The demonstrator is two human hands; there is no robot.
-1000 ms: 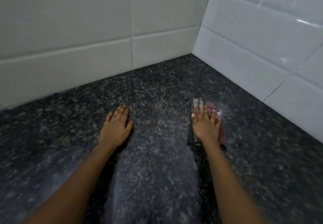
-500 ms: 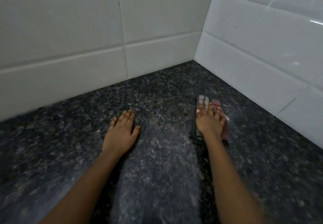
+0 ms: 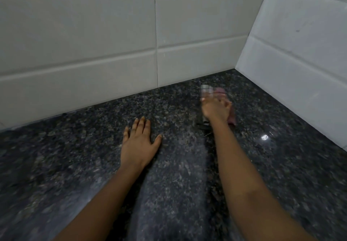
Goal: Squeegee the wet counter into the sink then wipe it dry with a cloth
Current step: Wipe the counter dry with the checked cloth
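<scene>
A folded cloth with a grey checked part and a reddish part lies on the dark speckled granite counter, near the back right corner. My right hand presses flat on top of it, fingers pointing toward the wall, and is blurred by motion. My left hand rests flat on the bare counter to the left, fingers spread, holding nothing. The counter surface shows a glossy sheen with a light glint at the right. No squeegee and no sink are in view.
White tiled walls close the counter at the back and on the right, meeting in a corner just beyond the cloth. Counter surface extends to the left and toward me.
My right hand has pushed the cloth farther toward the back corner. The left hand stays planted flat on the counter. The view has shifted right and down.
</scene>
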